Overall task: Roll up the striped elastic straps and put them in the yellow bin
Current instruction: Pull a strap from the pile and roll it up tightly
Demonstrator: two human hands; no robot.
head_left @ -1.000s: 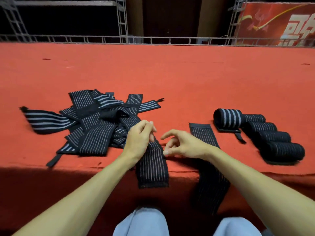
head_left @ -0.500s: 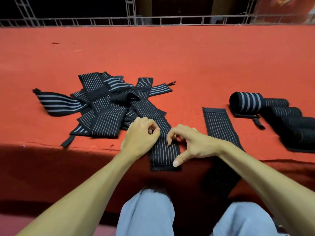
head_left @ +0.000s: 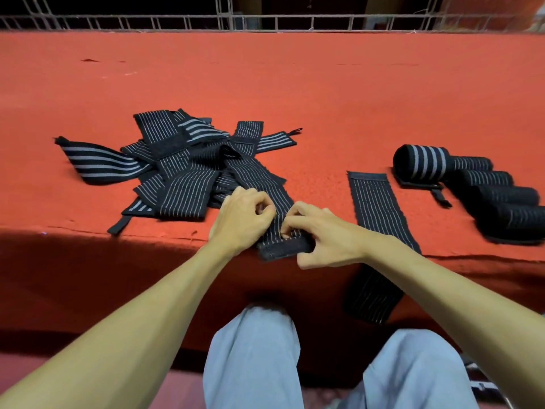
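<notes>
A black strap with thin pale stripes (head_left: 265,184) runs from the loose pile toward me, its near end folded into a first small roll at the platform's front edge. My left hand (head_left: 241,219) pinches that end from the left and my right hand (head_left: 321,234) pinches it from the right. The tangled pile of flat straps (head_left: 180,163) lies to the left. Another flat strap (head_left: 374,205) lies to the right and hangs over the edge. Several rolled straps (head_left: 472,181) sit in a row at the right. No yellow bin is in view.
The red carpeted platform (head_left: 295,90) stretches far back to a metal truss railing (head_left: 265,23). Its front edge drops off just below my hands. My knees in pale blue trousers (head_left: 253,358) are under that edge.
Both hands slid down the strap to its near end and closed on it; the hanging end has been folded up into a small roll at the edge. The camera tilted down.
</notes>
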